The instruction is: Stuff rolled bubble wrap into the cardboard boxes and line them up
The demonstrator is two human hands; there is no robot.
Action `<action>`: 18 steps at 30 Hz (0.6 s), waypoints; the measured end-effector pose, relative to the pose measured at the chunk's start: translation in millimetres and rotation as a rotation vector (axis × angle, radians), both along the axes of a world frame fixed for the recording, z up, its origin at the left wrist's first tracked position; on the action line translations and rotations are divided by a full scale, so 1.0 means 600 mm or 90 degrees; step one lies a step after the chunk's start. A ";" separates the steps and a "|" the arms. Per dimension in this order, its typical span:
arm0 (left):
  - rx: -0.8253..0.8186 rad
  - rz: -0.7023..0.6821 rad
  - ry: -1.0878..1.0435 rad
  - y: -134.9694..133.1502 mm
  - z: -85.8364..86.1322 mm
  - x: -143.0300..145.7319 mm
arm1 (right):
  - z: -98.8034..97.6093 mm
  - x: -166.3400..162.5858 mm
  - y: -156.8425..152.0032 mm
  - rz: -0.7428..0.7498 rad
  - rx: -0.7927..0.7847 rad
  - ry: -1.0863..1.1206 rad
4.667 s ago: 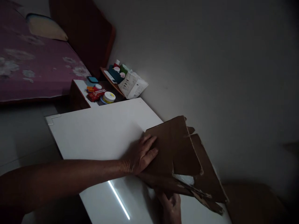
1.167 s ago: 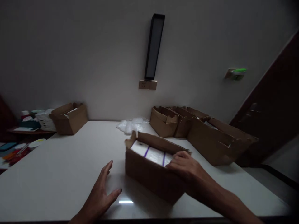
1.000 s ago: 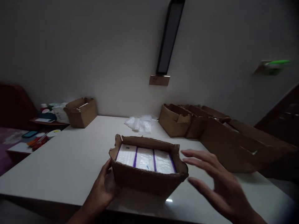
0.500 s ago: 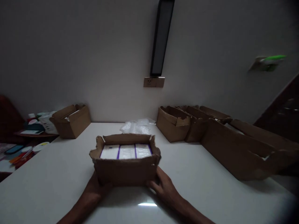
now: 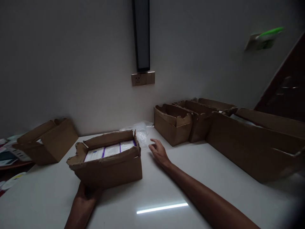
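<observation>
An open cardboard box point(image 5: 111, 170) sits left of centre, its top edges torn and uneven. Inside are white packs point(image 5: 113, 149) with purple edges, packed side by side. My left hand point(image 5: 85, 198) grips this box at its lower left corner, with its fingertips partly hidden beneath. My right hand point(image 5: 159, 152) is off the box, to its right, holding nothing and with its fingers apart. Just beyond the right hand lies clear bubble wrap point(image 5: 142, 135) on the white table point(image 5: 124, 203).
On the right stand several cardboard boxes, among them a small one point(image 5: 172, 125) and a long one point(image 5: 238, 144). Another cardboard box point(image 5: 57, 143) is at the left edge, beside cluttered items. A wall socket point(image 5: 143, 79) is behind the table.
My right hand has let go of the box and moved forward towards the bubble wrap. The box has turned and sits farther left in view, still in my left hand. The camera view has shifted.
</observation>
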State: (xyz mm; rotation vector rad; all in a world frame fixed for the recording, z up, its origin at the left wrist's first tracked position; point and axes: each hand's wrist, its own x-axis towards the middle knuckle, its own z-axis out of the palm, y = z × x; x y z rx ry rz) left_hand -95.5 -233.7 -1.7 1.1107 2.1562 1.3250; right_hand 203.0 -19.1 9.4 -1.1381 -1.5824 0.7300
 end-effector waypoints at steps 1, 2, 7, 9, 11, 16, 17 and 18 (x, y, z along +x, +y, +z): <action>-0.005 0.007 0.002 0.000 -0.002 -0.001 | 0.003 -0.007 0.024 -0.019 -0.013 -0.002; -0.006 0.011 0.005 0.000 -0.004 -0.002 | 0.005 -0.017 0.046 -0.034 -0.027 -0.003; -0.005 0.018 0.027 0.001 -0.007 -0.003 | 0.014 -0.063 0.102 -0.075 -0.060 0.035; -0.014 0.007 0.026 0.001 -0.007 -0.005 | 0.016 -0.062 0.098 -0.098 -0.057 0.078; 0.001 -0.005 0.018 0.001 -0.004 -0.004 | 0.018 -0.047 0.079 -0.123 -0.058 0.123; 0.030 -0.039 0.013 -0.003 0.012 0.007 | 0.030 0.033 -0.048 -0.116 -0.131 0.198; 0.029 -0.044 0.009 -0.004 0.016 0.010 | 0.034 0.053 -0.089 -0.103 -0.153 0.205; 0.028 -0.045 0.006 -0.004 0.019 0.011 | 0.038 0.073 -0.132 -0.088 -0.179 0.210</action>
